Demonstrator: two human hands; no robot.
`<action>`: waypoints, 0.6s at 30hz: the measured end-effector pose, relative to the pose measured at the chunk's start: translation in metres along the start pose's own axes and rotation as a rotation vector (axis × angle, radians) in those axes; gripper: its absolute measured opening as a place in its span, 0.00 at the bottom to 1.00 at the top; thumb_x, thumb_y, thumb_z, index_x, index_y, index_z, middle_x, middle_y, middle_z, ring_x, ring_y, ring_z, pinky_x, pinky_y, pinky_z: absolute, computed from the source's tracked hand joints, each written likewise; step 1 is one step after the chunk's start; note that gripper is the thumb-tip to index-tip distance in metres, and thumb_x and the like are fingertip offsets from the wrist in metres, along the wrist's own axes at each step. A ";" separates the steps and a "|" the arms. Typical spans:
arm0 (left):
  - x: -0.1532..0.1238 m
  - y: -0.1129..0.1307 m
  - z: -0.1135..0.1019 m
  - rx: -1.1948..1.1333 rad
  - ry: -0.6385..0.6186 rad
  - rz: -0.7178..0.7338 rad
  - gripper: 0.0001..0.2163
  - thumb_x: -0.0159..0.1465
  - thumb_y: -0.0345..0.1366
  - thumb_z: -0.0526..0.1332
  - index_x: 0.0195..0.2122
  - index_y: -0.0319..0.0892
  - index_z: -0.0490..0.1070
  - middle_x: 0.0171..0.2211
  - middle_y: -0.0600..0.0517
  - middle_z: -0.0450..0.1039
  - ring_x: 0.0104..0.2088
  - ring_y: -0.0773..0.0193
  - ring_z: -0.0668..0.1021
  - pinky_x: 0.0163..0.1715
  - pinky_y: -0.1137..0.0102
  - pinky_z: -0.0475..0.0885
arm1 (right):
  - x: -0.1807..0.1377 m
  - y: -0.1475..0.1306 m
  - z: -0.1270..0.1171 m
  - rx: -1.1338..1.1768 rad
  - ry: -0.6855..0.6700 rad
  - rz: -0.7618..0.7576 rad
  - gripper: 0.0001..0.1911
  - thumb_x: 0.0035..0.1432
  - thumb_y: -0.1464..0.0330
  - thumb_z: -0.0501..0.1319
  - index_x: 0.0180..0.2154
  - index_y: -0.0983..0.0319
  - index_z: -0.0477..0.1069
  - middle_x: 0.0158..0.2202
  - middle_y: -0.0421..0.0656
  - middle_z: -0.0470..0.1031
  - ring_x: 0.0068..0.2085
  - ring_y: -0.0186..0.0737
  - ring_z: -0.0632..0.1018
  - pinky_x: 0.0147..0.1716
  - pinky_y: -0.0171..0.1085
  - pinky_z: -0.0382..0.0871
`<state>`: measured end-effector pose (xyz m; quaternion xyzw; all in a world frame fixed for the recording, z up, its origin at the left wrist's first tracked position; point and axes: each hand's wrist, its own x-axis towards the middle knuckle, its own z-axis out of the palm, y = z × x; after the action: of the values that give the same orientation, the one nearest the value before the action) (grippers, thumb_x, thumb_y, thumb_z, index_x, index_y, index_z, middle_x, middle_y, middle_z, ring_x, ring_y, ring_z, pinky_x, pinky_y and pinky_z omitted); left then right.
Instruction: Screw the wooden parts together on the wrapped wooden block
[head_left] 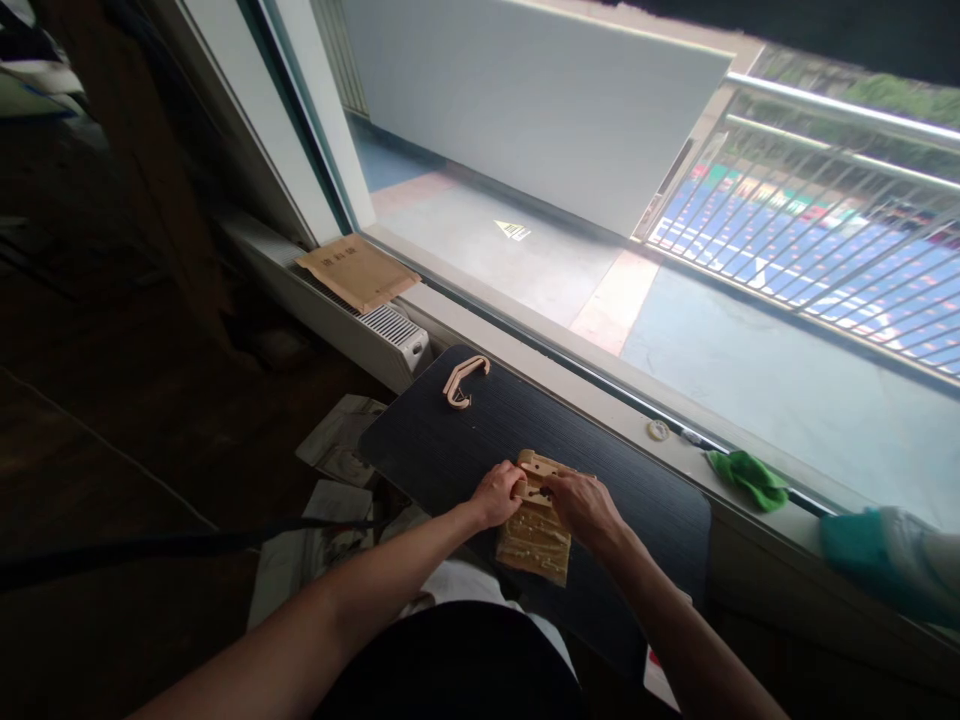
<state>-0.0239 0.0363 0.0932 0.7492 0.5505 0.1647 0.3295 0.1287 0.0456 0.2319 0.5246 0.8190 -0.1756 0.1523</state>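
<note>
A thin light-wood sheet with cut-out parts lies on a small dark table in front of me. My left hand is closed on a small wooden piece at the sheet's far edge. My right hand rests over the sheet's upper right part, fingers curled and pinching at the same piece. A separate hook-shaped wooden piece lies apart at the table's far left corner.
A window sill runs behind the table, with a green cloth and a small round object on it. A brown envelope lies on a radiator cover at left. Papers lie on the floor.
</note>
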 end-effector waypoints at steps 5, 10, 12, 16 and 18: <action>-0.002 0.001 -0.006 0.169 -0.043 0.014 0.07 0.56 0.28 0.56 0.35 0.44 0.69 0.36 0.51 0.68 0.40 0.61 0.71 0.42 0.67 0.66 | 0.002 0.006 0.006 0.027 -0.004 0.059 0.14 0.57 0.72 0.49 0.37 0.59 0.73 0.38 0.43 0.77 0.39 0.38 0.76 0.35 0.33 0.62; -0.001 0.005 -0.008 0.217 -0.054 0.000 0.08 0.57 0.29 0.56 0.36 0.44 0.69 0.37 0.51 0.70 0.40 0.60 0.72 0.41 0.66 0.65 | -0.003 0.006 -0.002 0.015 -0.030 0.052 0.14 0.57 0.71 0.51 0.40 0.57 0.72 0.38 0.42 0.77 0.39 0.39 0.76 0.34 0.33 0.62; -0.001 0.006 -0.009 0.229 -0.046 -0.007 0.08 0.57 0.30 0.55 0.37 0.44 0.69 0.37 0.51 0.71 0.40 0.59 0.72 0.41 0.65 0.64 | -0.003 0.003 -0.004 0.001 -0.020 0.008 0.15 0.56 0.73 0.51 0.41 0.56 0.72 0.39 0.41 0.77 0.40 0.38 0.76 0.35 0.33 0.62; -0.002 0.008 -0.010 0.254 -0.044 -0.010 0.07 0.58 0.31 0.55 0.36 0.44 0.69 0.36 0.51 0.72 0.40 0.59 0.72 0.42 0.63 0.62 | 0.002 -0.002 -0.004 0.005 -0.028 -0.045 0.15 0.58 0.73 0.50 0.40 0.57 0.72 0.39 0.42 0.77 0.40 0.38 0.76 0.35 0.32 0.63; -0.002 0.007 -0.009 0.258 -0.042 -0.006 0.07 0.57 0.31 0.55 0.36 0.44 0.69 0.36 0.51 0.73 0.39 0.59 0.72 0.43 0.62 0.61 | 0.004 -0.003 -0.003 0.010 -0.036 -0.029 0.14 0.59 0.72 0.49 0.40 0.58 0.72 0.38 0.43 0.77 0.40 0.38 0.76 0.34 0.32 0.63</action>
<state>-0.0249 0.0364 0.1054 0.7871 0.5622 0.0760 0.2421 0.1244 0.0496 0.2334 0.5102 0.8227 -0.1913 0.1618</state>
